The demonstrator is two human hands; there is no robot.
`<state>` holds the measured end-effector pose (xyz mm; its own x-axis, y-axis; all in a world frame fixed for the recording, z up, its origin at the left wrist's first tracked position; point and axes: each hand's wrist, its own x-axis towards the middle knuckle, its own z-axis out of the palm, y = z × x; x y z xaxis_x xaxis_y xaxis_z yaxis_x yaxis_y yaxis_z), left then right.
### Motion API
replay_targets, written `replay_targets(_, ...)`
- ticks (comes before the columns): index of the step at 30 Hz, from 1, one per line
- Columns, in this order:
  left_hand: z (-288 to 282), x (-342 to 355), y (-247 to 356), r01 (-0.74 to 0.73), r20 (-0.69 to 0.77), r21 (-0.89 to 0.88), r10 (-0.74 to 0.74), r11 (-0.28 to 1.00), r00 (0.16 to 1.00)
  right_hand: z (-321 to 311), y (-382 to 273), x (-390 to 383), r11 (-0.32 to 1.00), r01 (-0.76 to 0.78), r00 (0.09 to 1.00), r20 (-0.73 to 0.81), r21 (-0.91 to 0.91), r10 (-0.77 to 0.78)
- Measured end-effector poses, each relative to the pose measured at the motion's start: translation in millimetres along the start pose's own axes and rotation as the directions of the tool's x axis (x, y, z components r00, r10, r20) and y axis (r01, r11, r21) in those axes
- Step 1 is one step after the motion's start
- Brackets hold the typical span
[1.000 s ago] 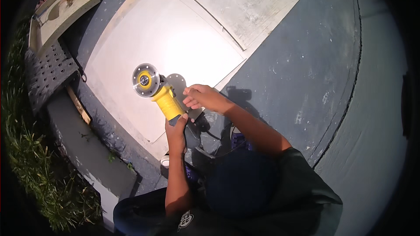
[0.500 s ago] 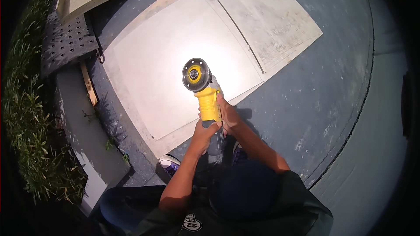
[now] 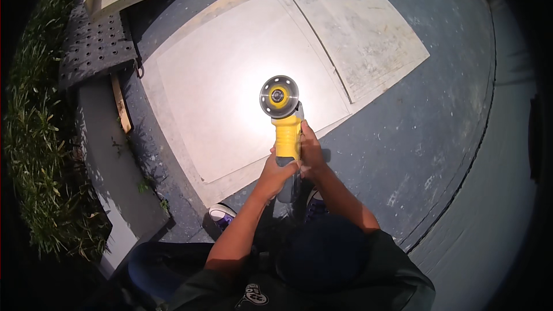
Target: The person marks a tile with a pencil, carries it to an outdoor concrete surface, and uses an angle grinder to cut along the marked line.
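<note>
- Held up in both hands at mid-scene: yellow-and-dark-grey angle grinder (image 3: 287, 138), head pointing to the far side, dark handle end toward the near side.
- Fitted at the far end of it: round grey metal cutting disc (image 3: 291, 89) with a ring of holes and a yellow centre, face turned up toward the camera.
- Left hand (image 3: 276, 174): closed around the dark grey near part of the grinder from the left, thumb laid over the top.
- Right hand (image 3: 312, 151): in contact with the right side of the yellow body, forefinger stretched toward the far end; cannot tell the lie of the other fingertips, hidden behind the tool.
- Behind grinder and disc in view: broad flat white sheet (image 3: 219, 80), brightly glared around the disc; cannot tell the height of the tool above it.
- To the far right of the white sheet, beyond a narrow dark gap: pale beige-grey stained flat panel (image 3: 357, 29).
- Under both: smooth blue-grey floor (image 3: 415, 121).
- Along the left: dark perforated metal plate (image 3: 98, 49), narrow light-wood strip (image 3: 121, 103), low grey wall (image 3: 118, 155), leafy green plants (image 3: 40, 155).
- Near the white sheet's near corner: purple shoe with white toe (image 3: 221, 216).
</note>
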<state>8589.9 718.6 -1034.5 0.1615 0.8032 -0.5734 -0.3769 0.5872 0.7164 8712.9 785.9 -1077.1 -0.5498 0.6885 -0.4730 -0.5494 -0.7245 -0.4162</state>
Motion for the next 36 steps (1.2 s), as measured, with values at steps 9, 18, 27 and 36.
replay_targets(9, -6, 13, 14, -0.125, -0.139, 0.274, 0.168, 0.953, 0.976, 14, 2, -4, 0.990, 0.038, 0.999, -0.015, -0.135, -0.040)
replay_targets(18, 3, 35, -16, -0.041, -0.416, 0.472, 0.263, 0.881, 0.870, 30, 2, -16, 0.727, -0.093, 0.967, -0.235, -0.681, -0.097)
replay_targets(27, 40, 47, -20, -0.309, -0.337, 0.568, 0.558, 0.763, 0.758, 60, -39, -15, 0.626, 0.034, 0.913, -0.231, -0.779, -0.337)
replay_targets(36, 12, 67, 18, -0.176, -0.221, 0.067, 0.187, 0.982, 0.957, 18, -64, -2, 0.510, 0.036, 0.934, -0.153, -0.860, -0.323)
